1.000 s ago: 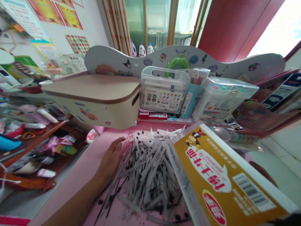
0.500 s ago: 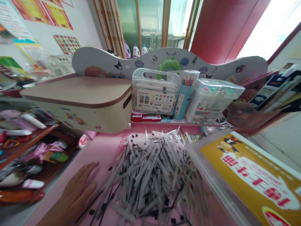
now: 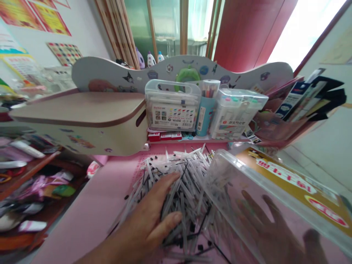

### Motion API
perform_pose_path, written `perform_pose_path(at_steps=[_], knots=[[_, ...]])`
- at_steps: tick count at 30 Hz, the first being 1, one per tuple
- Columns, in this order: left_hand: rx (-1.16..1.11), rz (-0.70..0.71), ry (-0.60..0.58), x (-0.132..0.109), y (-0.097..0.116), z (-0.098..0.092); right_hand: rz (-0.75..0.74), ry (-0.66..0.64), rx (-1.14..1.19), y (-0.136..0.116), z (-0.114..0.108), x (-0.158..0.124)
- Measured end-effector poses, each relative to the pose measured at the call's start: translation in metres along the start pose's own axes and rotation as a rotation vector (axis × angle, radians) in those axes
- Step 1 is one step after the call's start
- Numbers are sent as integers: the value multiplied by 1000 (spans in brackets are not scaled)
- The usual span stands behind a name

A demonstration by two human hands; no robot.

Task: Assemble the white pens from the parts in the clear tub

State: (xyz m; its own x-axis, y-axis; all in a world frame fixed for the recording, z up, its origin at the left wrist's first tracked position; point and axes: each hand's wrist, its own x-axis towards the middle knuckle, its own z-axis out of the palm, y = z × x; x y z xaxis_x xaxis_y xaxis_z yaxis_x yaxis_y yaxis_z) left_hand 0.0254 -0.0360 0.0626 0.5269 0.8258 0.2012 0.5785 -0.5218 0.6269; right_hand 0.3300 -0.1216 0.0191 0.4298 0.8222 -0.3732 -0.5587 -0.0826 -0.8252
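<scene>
A large pile of thin clear plastic tubes (image 3: 189,183), mixed with black sticks and small black caps, lies on the pink desktop (image 3: 90,205). Over the left part of the pile is my left hand (image 3: 145,216), thumb and fingers apart. Whether it touches the tubes is hard to tell. On the right, a clear plastic box (image 3: 231,187) with a yellow label (image 3: 283,170) stands tilted beside the pile. My right hand (image 3: 269,227) shows blurred through the box's clear wall, fingers spread against or behind it.
Behind the pile, a shelf holds a lidded beige bin (image 3: 110,135), a clear marker case (image 3: 173,106), a blue pencil cup (image 3: 206,113) and a second marker box (image 3: 233,113). A cluttered rack (image 3: 52,157) stands at the left.
My left hand has moved right, from the bare desktop onto the tube pile. The clear box has tipped up, and my right hand now shows through it. The view has shifted slightly.
</scene>
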Motion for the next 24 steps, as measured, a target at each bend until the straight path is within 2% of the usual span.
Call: perform_pose_path(at_steps=[4,6,8,10,12,15,17,21,24], knots=[[-181,-83,-47,47,21,15,183,-157,141,9,10,2],[-166,-106,-34,63,24,18,249,-231,217,12,8,4],[-120,-70,-9,73,25,18,285,-295,230,15,2,10],[-80,-26,28,79,23,18,261,-298,111,15,-7,19],[-48,-24,68,82,22,16,119,-223,-36,11,-16,29],[36,-12,81,83,20,13,19,-163,-47,-1,-23,38],[93,9,82,83,21,12,-101,-101,-38,-11,-23,37],[126,18,80,80,22,12,-144,8,-29,-26,-20,34],[157,87,102,79,21,15,-211,12,-20,-28,-29,41]])
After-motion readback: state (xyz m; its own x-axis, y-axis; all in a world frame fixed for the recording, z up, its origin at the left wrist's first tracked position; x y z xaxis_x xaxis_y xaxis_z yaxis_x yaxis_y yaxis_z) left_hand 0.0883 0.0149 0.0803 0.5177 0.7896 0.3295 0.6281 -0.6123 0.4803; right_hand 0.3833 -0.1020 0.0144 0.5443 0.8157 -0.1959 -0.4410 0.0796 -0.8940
